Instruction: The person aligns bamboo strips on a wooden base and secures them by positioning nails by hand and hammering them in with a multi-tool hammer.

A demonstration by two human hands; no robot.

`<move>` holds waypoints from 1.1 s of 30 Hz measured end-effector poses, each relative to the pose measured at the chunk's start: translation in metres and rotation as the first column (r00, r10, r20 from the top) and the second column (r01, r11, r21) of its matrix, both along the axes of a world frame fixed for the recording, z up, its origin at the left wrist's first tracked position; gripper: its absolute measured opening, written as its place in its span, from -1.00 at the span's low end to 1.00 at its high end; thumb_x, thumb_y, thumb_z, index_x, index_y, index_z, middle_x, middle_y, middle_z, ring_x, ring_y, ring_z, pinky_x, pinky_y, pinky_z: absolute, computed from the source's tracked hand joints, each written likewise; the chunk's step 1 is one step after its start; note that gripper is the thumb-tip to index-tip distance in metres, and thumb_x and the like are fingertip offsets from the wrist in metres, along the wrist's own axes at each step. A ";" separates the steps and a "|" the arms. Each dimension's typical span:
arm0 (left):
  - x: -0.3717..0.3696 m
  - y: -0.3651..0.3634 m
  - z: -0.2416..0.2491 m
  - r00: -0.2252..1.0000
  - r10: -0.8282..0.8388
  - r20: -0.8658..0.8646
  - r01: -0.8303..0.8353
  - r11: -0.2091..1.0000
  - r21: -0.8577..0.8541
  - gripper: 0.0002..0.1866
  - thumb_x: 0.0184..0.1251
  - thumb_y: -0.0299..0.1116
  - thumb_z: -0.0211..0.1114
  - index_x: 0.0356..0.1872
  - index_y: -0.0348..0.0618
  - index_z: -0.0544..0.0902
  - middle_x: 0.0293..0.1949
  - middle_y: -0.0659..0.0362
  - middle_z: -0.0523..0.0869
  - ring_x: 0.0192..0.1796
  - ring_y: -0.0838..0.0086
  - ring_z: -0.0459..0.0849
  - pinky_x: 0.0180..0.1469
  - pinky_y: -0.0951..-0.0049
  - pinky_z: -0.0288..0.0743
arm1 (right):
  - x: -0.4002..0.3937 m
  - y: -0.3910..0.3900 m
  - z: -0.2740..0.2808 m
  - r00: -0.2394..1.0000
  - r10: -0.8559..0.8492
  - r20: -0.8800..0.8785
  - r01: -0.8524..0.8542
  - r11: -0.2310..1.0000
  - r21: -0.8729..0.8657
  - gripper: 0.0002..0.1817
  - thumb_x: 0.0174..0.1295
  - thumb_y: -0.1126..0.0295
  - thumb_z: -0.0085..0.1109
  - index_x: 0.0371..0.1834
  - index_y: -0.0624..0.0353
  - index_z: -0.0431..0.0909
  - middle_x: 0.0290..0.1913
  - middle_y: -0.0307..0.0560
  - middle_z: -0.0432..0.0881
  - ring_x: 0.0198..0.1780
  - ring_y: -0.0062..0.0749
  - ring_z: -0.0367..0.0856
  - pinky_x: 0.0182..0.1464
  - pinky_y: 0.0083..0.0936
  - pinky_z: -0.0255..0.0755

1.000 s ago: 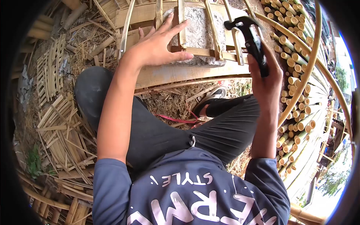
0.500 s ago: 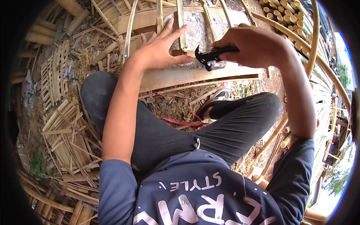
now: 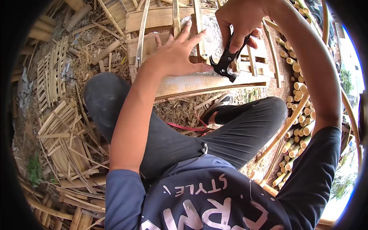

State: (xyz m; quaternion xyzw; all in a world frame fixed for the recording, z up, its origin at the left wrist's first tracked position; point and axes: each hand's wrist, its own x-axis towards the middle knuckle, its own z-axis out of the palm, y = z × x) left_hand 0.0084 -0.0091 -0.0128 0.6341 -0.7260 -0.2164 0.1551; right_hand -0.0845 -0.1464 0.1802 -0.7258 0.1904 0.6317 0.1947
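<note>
My right hand (image 3: 240,20) grips the folded handles of a black multi-tool hammer (image 3: 227,63), whose head points down with its claw toward my left thumb. Fingers spread, my left hand (image 3: 172,58) lies over narrow bamboo strips (image 3: 199,27), the thumb stretched out near the hammer's claw. Beneath the strips is a pale stone block (image 3: 213,33), partly hidden by my hands. A wide bamboo board (image 3: 199,85) runs along the near side of the block.
Cut bamboo poles (image 3: 303,126) are stacked on the right. Split bamboo pieces (image 3: 71,147) lie heaped on the left, below a woven bamboo panel (image 3: 51,76). A red ribbon (image 3: 188,127) lies on the straw between my legs.
My right hand has risen up the view, and the hammer has turned from lying sideways to head-down. My left hand stays spread on the strips; the view has shifted slightly.
</note>
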 end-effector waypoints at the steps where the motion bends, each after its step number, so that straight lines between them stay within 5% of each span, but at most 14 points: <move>1: -0.002 0.000 0.002 1.000 0.003 0.006 -0.003 1.000 0.013 0.30 -0.16 0.76 0.26 0.69 0.48 0.12 0.73 -0.06 -0.10 0.66 -0.29 0.07 0.64 -0.39 -0.29 | 0.001 -0.003 -0.003 1.000 -0.005 0.004 0.005 1.000 -0.002 -0.65 0.46 0.07 0.29 0.05 0.06 0.81 -0.33 -0.21 0.80 -0.30 -0.57 0.74 -0.27 -0.53 0.56; 14: -0.001 0.005 0.013 0.999 -0.031 0.025 0.030 0.998 0.063 0.34 -0.15 0.30 0.66 0.71 0.49 0.02 0.75 0.02 -0.23 0.65 -0.41 -0.01 0.63 -0.42 -0.24 | 0.008 -0.021 -0.022 0.999 -0.046 0.001 0.046 0.999 0.008 -0.68 0.42 0.03 0.35 -0.08 0.03 0.84 -0.43 -0.27 0.77 -0.55 -0.70 0.51 -0.54 -0.64 0.32; 18: -0.001 0.006 0.012 0.998 -0.038 0.044 0.036 0.998 0.048 0.32 -0.11 0.29 0.65 0.71 0.49 0.01 0.74 0.01 -0.23 0.65 -0.39 0.00 0.63 -0.43 -0.25 | 0.011 -0.021 -0.022 0.999 -0.053 0.010 0.054 0.994 -0.096 -0.67 0.39 0.03 0.39 -0.06 0.03 0.83 -0.42 -0.27 0.78 -0.55 -0.71 0.50 -0.55 -0.65 0.30; 19: -0.001 0.006 0.011 0.998 -0.039 0.046 0.037 0.999 0.036 0.32 -0.10 0.29 0.65 0.71 0.49 0.00 0.74 0.01 -0.23 0.65 -0.39 0.01 0.62 -0.44 -0.25 | 0.014 -0.030 -0.016 0.991 -0.132 -0.016 0.132 0.991 0.016 -0.67 0.38 0.03 0.40 -0.05 0.03 0.83 -0.40 -0.27 0.79 -0.52 -0.71 0.53 -0.52 -0.65 0.33; 23: 0.001 0.005 0.004 0.997 -0.056 0.048 0.057 0.998 -0.003 0.31 -0.07 0.31 0.62 0.71 0.49 -0.02 0.75 0.02 -0.22 0.65 -0.38 0.01 0.61 -0.46 -0.25 | 0.019 -0.038 -0.033 0.988 -0.152 -0.004 0.151 0.987 -0.058 -0.69 0.43 0.07 0.35 -0.02 0.04 0.83 -0.30 -0.24 0.82 -0.45 -0.70 0.55 -0.42 -0.66 0.40; 32: 0.000 0.006 0.007 0.996 -0.049 0.079 0.048 0.999 0.012 0.23 0.08 0.37 0.51 0.71 0.47 -0.05 0.75 0.03 -0.25 0.66 -0.34 0.01 0.62 -0.44 -0.22 | 0.011 -0.062 -0.040 0.923 -0.347 0.166 0.346 0.938 0.032 -0.71 0.42 0.24 0.34 0.04 0.19 0.80 -0.39 -0.21 0.73 -0.49 -0.58 0.59 -0.51 -0.64 0.35; 33: 0.001 0.006 0.008 0.995 -0.052 0.080 0.050 0.998 0.028 0.23 0.09 0.38 0.50 0.72 0.47 -0.05 0.75 0.03 -0.25 0.66 -0.34 0.00 0.62 -0.43 -0.22 | 0.005 -0.070 -0.043 0.909 -0.378 0.178 0.354 0.923 0.150 -0.70 0.41 0.24 0.35 0.04 0.22 0.80 -0.39 -0.18 0.74 -0.51 -0.59 0.60 -0.55 -0.66 0.33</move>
